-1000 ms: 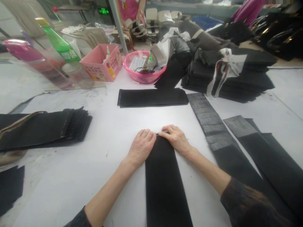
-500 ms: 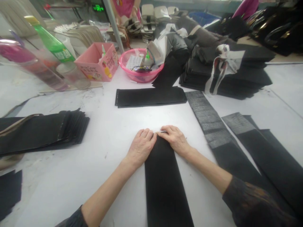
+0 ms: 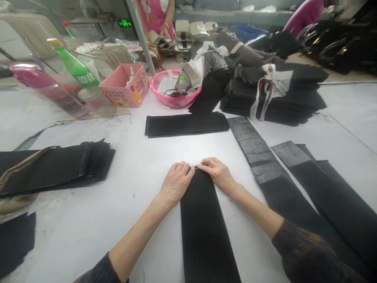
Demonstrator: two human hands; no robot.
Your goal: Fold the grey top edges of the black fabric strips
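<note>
Strip of black material (image 3: 206,232) lies lengthwise on the white table (image 3: 138,157), its far edge pinched by the left hand (image 3: 176,181) and right hand (image 3: 219,173). From where I stand, uneven tugging could skew that edge, or the strip could slide, since nothing visible weighs down its length.

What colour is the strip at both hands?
The strip is plain black; it shows best in the head view, running down to the bottom edge.

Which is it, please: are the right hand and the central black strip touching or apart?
Touching: the head view shows the right hand resting on the black strip at its far end.
</note>
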